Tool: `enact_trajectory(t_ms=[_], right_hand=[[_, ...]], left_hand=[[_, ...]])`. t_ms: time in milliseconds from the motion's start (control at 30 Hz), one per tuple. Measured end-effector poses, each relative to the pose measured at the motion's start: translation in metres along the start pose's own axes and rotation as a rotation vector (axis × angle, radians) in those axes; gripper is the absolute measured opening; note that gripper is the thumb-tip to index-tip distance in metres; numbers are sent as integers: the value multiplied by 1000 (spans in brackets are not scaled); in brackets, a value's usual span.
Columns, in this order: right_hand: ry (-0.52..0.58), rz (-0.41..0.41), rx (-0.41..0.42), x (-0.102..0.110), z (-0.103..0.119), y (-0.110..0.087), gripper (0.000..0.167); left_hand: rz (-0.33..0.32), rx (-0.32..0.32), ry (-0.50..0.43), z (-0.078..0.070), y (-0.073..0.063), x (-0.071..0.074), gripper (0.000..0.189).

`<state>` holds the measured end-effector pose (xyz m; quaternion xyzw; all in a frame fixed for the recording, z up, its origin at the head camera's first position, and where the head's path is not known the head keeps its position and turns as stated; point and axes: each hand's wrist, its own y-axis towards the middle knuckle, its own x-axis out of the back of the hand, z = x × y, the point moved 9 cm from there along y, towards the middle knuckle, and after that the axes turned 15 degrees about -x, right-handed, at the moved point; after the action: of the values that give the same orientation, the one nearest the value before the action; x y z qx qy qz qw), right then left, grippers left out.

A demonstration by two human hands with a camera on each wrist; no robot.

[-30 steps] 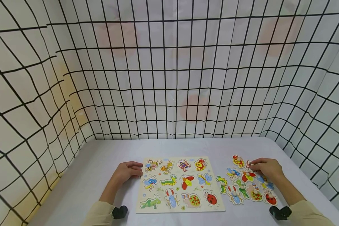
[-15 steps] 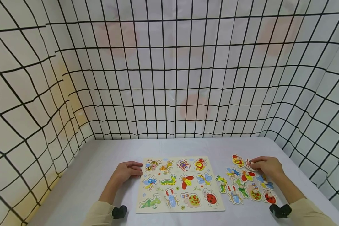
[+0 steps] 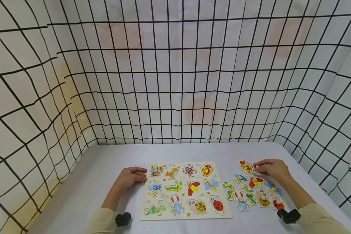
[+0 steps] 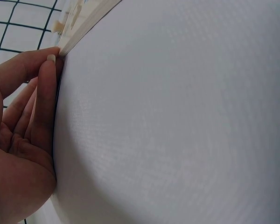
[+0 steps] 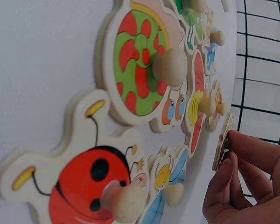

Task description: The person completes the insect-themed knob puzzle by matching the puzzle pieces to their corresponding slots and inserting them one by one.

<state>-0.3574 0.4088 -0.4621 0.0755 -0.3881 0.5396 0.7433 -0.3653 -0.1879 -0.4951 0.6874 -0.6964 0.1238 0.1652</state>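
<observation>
A pale wooden puzzle board (image 3: 166, 216), flat, thin and rectangular, is lying at the lower middle of the head view, its face showing rows of brightly printed insects. At the lower right, a cluster of loose wooden pieces (image 3: 255, 182) is spreading over the smooth white cloth (image 3: 120, 156); a curvy caterpillar piece (image 3: 229, 190) is lying just beside the board, while a rounded snail piece (image 5: 137, 65) and a ladybug piece (image 5: 86, 182) are showing bright paint, thick pale edges and round knobs (image 5: 170, 67). Behind them, a white wall with a black grid (image 3: 181, 97) is filling the upper frame. The left hand (image 3: 131, 178) is resting at the board's upper left edge, its fingers loose and mostly stretched out, touching the wood near the corner. The right hand (image 3: 273, 169) is pinching a small spider piece (image 5: 222, 143) between thumb and forefinger at the upper right of the cluster, and the right wrist view is showing that piece nearly edge-on. The two hands are lying well apart, one on each side of the board. Compared with half a second ago, the right hand and its piece are sitting slightly farther left and higher, closer to the red and yellow piece (image 3: 245, 166), while the left hand is keeping its place at the board.
</observation>
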Motion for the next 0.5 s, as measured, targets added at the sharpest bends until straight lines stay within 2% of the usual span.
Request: enact_trajectory(t_ms=[300, 500], right_hand=[[-64, 21, 59, -6, 24, -8, 41], [-55, 38, 71, -13, 30, -11, 39]], left_hand=[[-5, -4, 8, -1, 0, 1, 31], [-4, 2, 9, -1, 0, 0, 30]])
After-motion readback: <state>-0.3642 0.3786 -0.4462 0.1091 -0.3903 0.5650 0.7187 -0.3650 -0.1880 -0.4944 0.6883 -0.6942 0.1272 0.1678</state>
